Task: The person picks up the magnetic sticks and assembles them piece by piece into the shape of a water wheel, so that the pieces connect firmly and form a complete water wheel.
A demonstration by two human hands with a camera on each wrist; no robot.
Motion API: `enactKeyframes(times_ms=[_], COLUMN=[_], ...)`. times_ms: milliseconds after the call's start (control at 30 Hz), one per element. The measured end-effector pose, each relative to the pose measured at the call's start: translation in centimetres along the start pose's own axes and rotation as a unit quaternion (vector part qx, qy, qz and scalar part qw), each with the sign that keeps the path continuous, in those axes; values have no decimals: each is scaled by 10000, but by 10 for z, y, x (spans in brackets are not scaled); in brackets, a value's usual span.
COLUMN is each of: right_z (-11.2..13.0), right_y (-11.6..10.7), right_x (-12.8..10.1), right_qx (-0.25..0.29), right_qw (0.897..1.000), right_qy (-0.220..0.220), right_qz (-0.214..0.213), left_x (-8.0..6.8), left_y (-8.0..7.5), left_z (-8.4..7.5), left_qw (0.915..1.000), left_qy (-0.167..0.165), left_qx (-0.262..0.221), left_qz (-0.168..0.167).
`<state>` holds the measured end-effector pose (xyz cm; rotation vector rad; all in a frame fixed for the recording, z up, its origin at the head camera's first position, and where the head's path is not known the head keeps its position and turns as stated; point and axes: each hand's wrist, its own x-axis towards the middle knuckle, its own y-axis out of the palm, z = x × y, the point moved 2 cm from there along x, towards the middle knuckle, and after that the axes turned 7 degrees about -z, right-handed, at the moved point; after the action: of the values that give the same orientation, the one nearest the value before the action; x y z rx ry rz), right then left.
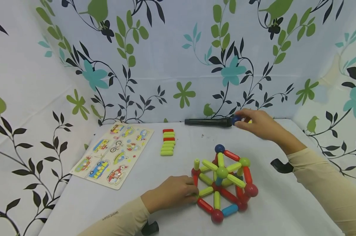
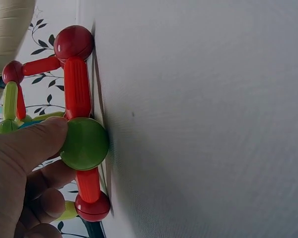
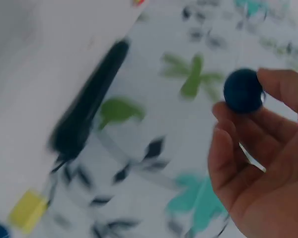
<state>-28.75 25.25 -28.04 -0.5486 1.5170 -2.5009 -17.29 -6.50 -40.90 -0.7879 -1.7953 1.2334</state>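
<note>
A structure of magnetic balls and sticks (image 1: 217, 188) stands on the table, in red, yellow-green and blue. At its left side my left hand (image 1: 173, 193) pinches a green ball (image 2: 84, 144) low on the frame, between red sticks; the left wrist view shows the thumb on that ball. Farther back, my right hand (image 1: 259, 124) holds a loose blue ball (image 3: 243, 91) between thumb and fingertips, off the table. Just left of that hand lies a long black flashlight-like object (image 1: 208, 122). Another blue ball (image 1: 219, 148) sits on the structure's far side.
A picture puzzle board (image 1: 111, 154) lies at the table's left. Right of it, several red and yellow-green sticks (image 1: 167, 144) are lined up. A yellow piece (image 3: 28, 210) lies near the black object. Patterned cloth (image 1: 166, 59) hangs behind the table.
</note>
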Motion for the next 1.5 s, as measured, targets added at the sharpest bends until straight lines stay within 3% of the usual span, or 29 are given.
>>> enactKeyframes(times_ms=[100, 233, 367, 567, 800, 1033, 1233, 1500], right_z=[48, 91, 108, 110, 106, 97, 71, 32], right_y=[12, 35, 59, 82, 82, 55, 30, 15], right_x=[9, 14, 15, 16, 15, 12, 2, -9], right_qx=[48, -27, -355, -732, -647, -547, -215, -278], right_qw=[9938, 9740, 9587, 9470, 9460, 9581, 9705, 9799], right_qy=[-803, -1384, -1477, -1247, -1164, -1378, -1266, -1008], right_qz=[768, 1796, 2404, 2868, 2956, 2452, 2039, 1700], left_x=[0, -1, 0, 1, 0, 0, 0, 0], left_y=[1, 3, 5, 5, 4, 4, 2, 0], left_z=[1, 1, 1, 1, 1, 3, 2, 1], left_qw=[10000, 9999, 9999, 10000, 9999, 9998, 9999, 10000], left_qy=[-32, -88, -64, 44, 99, 117, 50, 2], left_qx=[10, -66, -85, 49, 53, -35, -99, -18], left_qz=[-64, -44, -21, -70, -77, -150, -42, -1])
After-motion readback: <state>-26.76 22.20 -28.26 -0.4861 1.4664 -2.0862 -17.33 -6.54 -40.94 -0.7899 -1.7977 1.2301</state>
